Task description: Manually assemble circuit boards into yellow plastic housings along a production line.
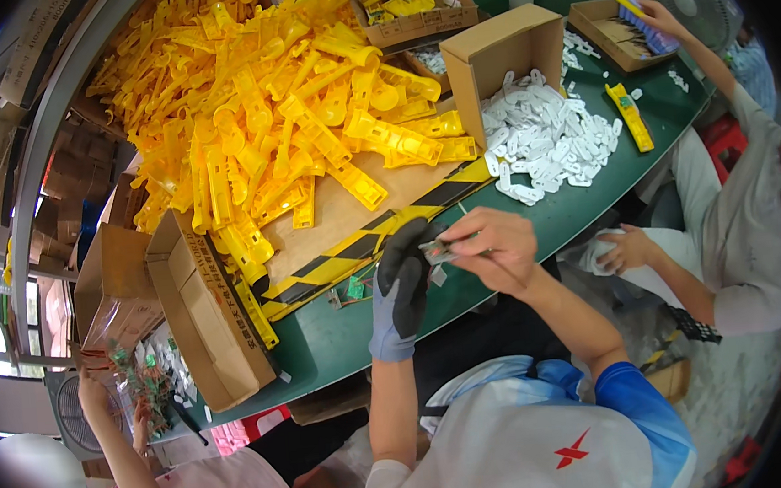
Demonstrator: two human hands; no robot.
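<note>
In front of my chest, above the near edge of the green table, my two hands meet. My left hand (400, 284), in a grey and black work glove, is closed with its fingertips at a small flat greyish part (435, 251). From the other side my bare right hand (499, 246) pinches the same part between thumb and fingers. What exactly the part is, I cannot make out. Just below the hands a small green circuit board (355, 288) and a pale scrap (438, 275) lie on the table.
Yellow plastic housings (261, 116) pile up behind a striped barrier (355, 254). White plastic pieces (547, 135) spill from a cardboard box (505, 47). A yellow housing (630, 117) lies farther right. Another cardboard box (216, 304) stands left. People work on both sides.
</note>
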